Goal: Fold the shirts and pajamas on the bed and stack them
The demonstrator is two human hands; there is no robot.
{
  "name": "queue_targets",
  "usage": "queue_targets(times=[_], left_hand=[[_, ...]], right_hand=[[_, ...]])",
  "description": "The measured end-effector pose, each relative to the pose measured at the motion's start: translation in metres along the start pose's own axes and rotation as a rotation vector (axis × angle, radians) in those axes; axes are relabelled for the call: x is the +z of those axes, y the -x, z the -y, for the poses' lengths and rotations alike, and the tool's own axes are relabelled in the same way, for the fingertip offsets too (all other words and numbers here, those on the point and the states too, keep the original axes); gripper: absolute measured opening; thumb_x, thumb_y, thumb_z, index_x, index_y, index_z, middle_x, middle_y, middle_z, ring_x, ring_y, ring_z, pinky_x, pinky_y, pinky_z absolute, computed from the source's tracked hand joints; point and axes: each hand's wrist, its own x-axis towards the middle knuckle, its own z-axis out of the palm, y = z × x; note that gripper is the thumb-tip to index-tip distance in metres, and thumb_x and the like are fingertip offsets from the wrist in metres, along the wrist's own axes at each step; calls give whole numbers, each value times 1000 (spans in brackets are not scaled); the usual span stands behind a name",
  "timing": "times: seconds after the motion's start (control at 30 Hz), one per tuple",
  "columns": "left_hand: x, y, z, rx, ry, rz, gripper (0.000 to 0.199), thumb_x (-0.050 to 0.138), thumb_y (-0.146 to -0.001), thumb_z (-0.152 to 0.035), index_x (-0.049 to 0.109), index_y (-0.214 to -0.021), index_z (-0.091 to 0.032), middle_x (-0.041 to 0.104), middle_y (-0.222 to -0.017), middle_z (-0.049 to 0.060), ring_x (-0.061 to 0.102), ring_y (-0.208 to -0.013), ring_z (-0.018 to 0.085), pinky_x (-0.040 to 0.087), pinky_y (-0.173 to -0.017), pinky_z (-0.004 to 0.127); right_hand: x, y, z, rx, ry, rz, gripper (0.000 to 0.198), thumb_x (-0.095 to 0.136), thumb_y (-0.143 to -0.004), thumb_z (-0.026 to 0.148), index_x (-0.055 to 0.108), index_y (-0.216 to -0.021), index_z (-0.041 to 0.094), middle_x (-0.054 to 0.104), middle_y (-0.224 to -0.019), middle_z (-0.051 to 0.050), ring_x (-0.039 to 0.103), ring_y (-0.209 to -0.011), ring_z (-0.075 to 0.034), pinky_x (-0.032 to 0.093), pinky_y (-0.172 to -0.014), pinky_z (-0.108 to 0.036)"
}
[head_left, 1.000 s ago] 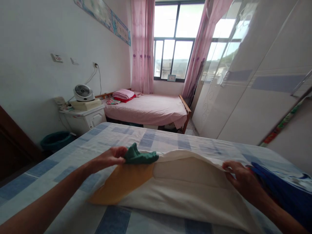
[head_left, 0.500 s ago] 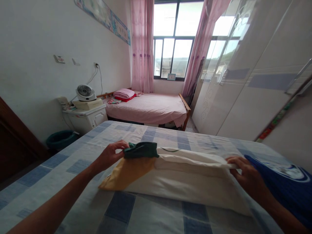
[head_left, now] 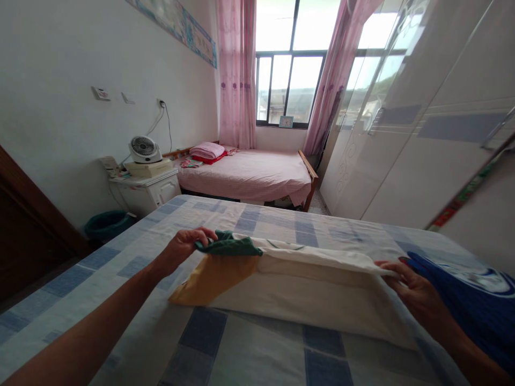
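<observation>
A white T-shirt (head_left: pixel 317 300) with a mustard-yellow part (head_left: pixel 225 276) and a dark green part (head_left: pixel 235 245) lies folded lengthwise across the bed in front of me. My left hand (head_left: pixel 189 244) pinches the green end of its upper layer, lifted slightly at the far left. At the right end, my right hand (head_left: pixel 410 281) grips the white edge between thumb and fingers. The upper layer is stretched between both hands, raised a little above the layer beneath. Just beyond my right hand lies a blue garment (head_left: pixel 475 300) with a white print.
The bed has a blue-and-white checked sheet (head_left: pixel 132 300). Past its far edge stands a second bed with a pink sheet (head_left: pixel 257 171). A fan (head_left: pixel 145 149) sits on the white nightstand (head_left: pixel 151 190) at left, by a green bin (head_left: pixel 108 225). A glossy wardrobe (head_left: pixel 402 161) lines the right.
My left hand has turned the green end, which now looks more crumpled and gathered. My right hand keeps its grip and has shifted slightly right and down. The view has tilted a little.
</observation>
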Motion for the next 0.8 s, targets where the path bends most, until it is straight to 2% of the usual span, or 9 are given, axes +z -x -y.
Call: queue_targets(times=[0.07, 0.1, 0.13, 0.2, 0.3, 0.43, 0.57, 0.63, 0.8], left_hand=[[-10, 7, 8, -44, -129, 215, 17, 58, -68, -26, 67, -56, -18, 70, -100, 7, 63, -93, 24, 48, -85, 35], [-14, 8, 12, -63, -180, 245, 16, 57, -67, -26, 69, -60, -19, 70, -101, 7, 63, -96, 25, 48, -86, 35], [-18, 8, 16, -77, -220, 211, 17, 56, -67, -27, 71, -66, -20, 71, -100, 6, 63, -98, 25, 48, -87, 34], [-22, 0, 22, -97, -300, 55, 24, 55, -68, -31, 73, -79, -19, 72, -95, 6, 64, -96, 25, 49, -86, 34], [-17, -25, 26, -74, -479, -88, 38, 52, -73, -41, 71, -94, -15, 73, -94, 8, 66, -88, 24, 50, -81, 32], [3, -55, 32, 1, -694, -16, 40, 51, -78, -41, 71, -101, -15, 71, -100, 9, 66, -84, 21, 48, -79, 28], [16, -61, 39, 14, -807, 27, 22, 54, -74, -26, 74, -79, -20, 71, -86, 5, 64, -78, 18, 46, -73, 24], [17, -59, 40, 2, -829, 2, 22, 52, -74, -22, 74, -74, -20, 71, -85, 4, 64, -77, 18, 45, -71, 24], [9, -62, 47, -43, -788, -171, 30, 46, -78, -28, 73, -87, -18, 72, -91, 4, 64, -82, 18, 44, -75, 23]], right_hand=[[2, 7, -11, -48, -53, 88, 26, 46, -73, 44, 65, -72, 26, 71, -103, -6, 64, -100, -27, 51, -87, -41], [4, 10, -17, -43, -73, 130, 23, 47, -71, 42, 65, -70, 27, 70, -105, -6, 62, -104, -29, 48, -91, -44], [4, 12, -23, -16, -65, 145, 22, 47, -70, 40, 65, -70, 27, 69, -106, -5, 61, -107, -30, 47, -93, -47], [5, 8, -31, 71, -36, 127, 24, 45, -71, 37, 66, -77, 29, 69, -108, -5, 60, -107, -31, 46, -93, -49], [10, -13, -31, 125, -3, 88, 30, 42, -74, 40, 66, -87, 28, 69, -106, -6, 62, -103, -31, 48, -88, -48], [33, -45, -23, 67, 38, 124, 41, 41, -77, 48, 67, -95, 21, 68, -105, -12, 62, -101, -30, 48, -88, -44], [59, -52, -18, 56, 140, 103, 44, 40, -79, 50, 67, -99, 20, 66, -111, -11, 58, -107, -31, 46, -86, -48], [65, -49, -14, 31, 184, 96, 40, 40, -80, 49, 68, -93, 23, 66, -109, -8, 57, -107, -31, 45, -85, -48], [59, -44, -8, -3, 285, 70, 35, 37, -83, 39, 68, -86, 23, 68, -104, -6, 59, -101, -28, 44, -84, -44]])
